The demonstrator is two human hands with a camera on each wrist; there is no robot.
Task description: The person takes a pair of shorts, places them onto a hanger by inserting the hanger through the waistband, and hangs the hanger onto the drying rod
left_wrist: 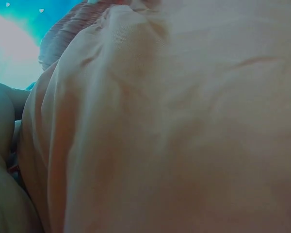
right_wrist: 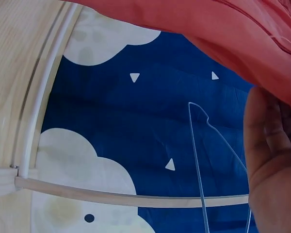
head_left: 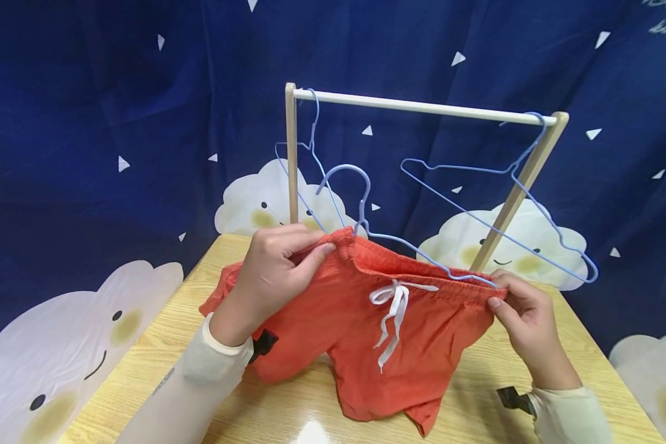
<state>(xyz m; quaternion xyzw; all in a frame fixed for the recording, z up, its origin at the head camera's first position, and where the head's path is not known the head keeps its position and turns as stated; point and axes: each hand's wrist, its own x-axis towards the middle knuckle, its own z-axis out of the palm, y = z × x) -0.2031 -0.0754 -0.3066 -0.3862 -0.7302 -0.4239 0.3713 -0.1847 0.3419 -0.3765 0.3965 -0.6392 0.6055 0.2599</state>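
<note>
Red-orange shorts with a white drawstring are held up over the table. A blue hanger pokes out of their waistband, its hook upward and one arm lying along the waist opening. My left hand pinches the waistband on the left between thumb and fingers. At the right end of the waistband my right hand pinches the cloth beside the hanger's tip. Cloth fills most of the left wrist view, so the left fingertips are hidden there. The hanger's other arm is hidden by the shorts.
Behind the shorts stands a small wooden rack with a white rail. One blue hanger hangs at its left end, and another blue hanger at its right. A wooden table lies below; a dark blue curtain with clouds hangs behind.
</note>
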